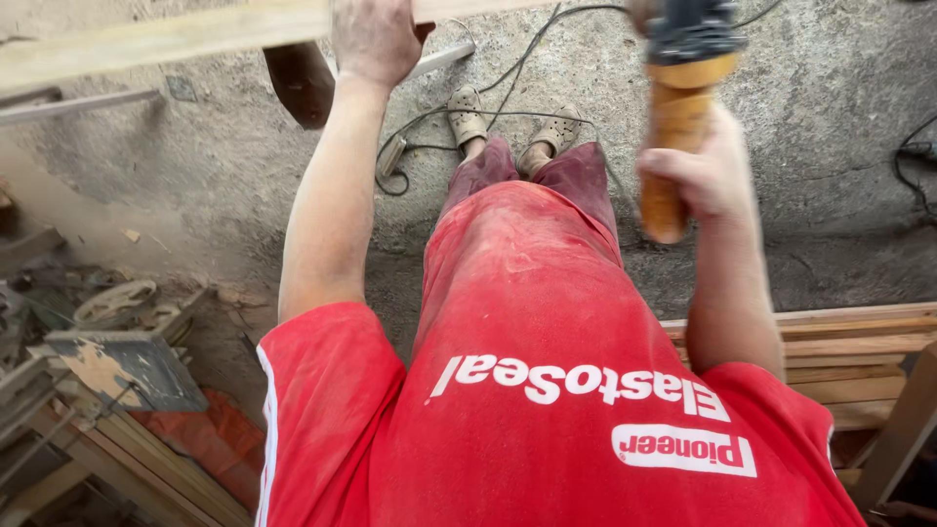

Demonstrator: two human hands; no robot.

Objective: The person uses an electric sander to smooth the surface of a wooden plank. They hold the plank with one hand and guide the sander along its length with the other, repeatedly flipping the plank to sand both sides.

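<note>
Two bare hands are at work, each on one thing. The left hand [374, 37] presses down on one long pale wooden plank [166, 39] that runs across the top of the view, from the left edge toward the middle; the knuckles face up and the fingers curl over the far edge, so how tightly they close cannot be told. The right hand [705, 171] is clamped around the orange handle of one power tool with a black body [683, 68], fingers wrapped together on the grip; the tool stands upright at the upper right, its black head blurred and partly cut by the frame, well apart from the left hand. The plank looks rough-sawn, light tan and dusty, slightly tilted, held above the grey concrete floor [830, 117]. Two dusty beige sandals [508, 125] show on the person's feet below the plank, with one black cable [508, 68] looping over the floor around them. The person wears one red shirt [547, 390] with white print. A stack of several pale wooden boards [849, 356] lies at the right, and a heap of scrap wood and metal parts [107, 371] sits at the lower left.
</note>
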